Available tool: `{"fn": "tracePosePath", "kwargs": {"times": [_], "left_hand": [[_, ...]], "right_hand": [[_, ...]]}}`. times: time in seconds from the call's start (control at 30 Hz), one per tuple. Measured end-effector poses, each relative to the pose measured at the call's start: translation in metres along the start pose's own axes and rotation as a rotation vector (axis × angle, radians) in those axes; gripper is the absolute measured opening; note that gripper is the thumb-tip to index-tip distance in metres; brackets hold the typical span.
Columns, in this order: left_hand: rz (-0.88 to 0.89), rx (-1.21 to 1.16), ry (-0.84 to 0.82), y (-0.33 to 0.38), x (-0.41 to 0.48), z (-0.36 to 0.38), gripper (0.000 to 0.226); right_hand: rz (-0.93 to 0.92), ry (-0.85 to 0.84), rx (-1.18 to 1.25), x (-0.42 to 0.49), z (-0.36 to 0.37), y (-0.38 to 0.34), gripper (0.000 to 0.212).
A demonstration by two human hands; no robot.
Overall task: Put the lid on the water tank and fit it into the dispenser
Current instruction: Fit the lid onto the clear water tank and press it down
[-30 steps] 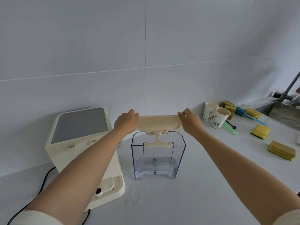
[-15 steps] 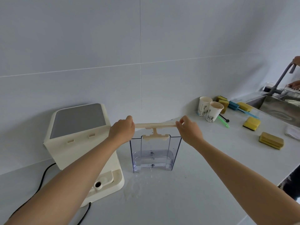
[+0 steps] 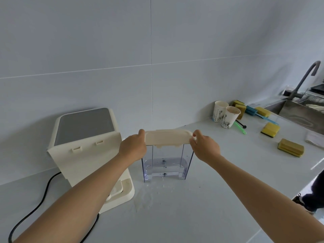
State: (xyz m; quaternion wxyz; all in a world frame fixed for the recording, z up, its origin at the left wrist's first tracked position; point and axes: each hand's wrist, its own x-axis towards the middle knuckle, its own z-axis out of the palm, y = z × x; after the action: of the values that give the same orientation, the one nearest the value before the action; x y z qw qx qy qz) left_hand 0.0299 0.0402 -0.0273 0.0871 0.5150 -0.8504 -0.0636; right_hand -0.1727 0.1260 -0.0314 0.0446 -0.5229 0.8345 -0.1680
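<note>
gripping the cream lid (image 3: 168, 138) by its two ends, the left hand (image 3: 132, 147) and right hand (image 3: 205, 148) hold it flat atop the clear water tank (image 3: 166, 164), with the dispenser (image 3: 87, 148) just left of that grip.

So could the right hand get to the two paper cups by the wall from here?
Probably yes, once free: the right hand is gripping the cream lid, but the white counter between it and the printed paper cups looks bare.
</note>
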Motion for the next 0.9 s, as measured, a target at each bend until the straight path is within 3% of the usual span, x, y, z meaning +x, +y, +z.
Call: {"fn": "tracePosePath", "kwargs": {"times": [0.13, 0.3, 0.43, 0.67, 0.9], "left_hand": [[-0.044, -0.136, 0.054, 0.002, -0.004, -0.002, 0.005], [-0.328, -0.648, -0.029, 0.008, 0.002, -0.002, 0.049], [-0.560, -0.980, -0.189, 0.013, 0.004, 0.004, 0.063], [-0.599, -1.023, -0.178, 0.021, 0.004, 0.013, 0.058], [-0.605, -1.101, -0.137, 0.022, 0.005, 0.015, 0.049]], "right_hand": [[0.002, 0.028, 0.038, 0.008, -0.003, 0.001, 0.035], [0.043, -0.039, 0.250, 0.027, -0.009, -0.005, 0.046], [0.035, -0.116, 0.346, 0.040, -0.008, -0.017, 0.055], [0.075, -0.250, 0.387, 0.055, 0.001, -0.024, 0.061], [0.015, -0.314, 0.287, 0.056, 0.006, -0.024, 0.040]]}}
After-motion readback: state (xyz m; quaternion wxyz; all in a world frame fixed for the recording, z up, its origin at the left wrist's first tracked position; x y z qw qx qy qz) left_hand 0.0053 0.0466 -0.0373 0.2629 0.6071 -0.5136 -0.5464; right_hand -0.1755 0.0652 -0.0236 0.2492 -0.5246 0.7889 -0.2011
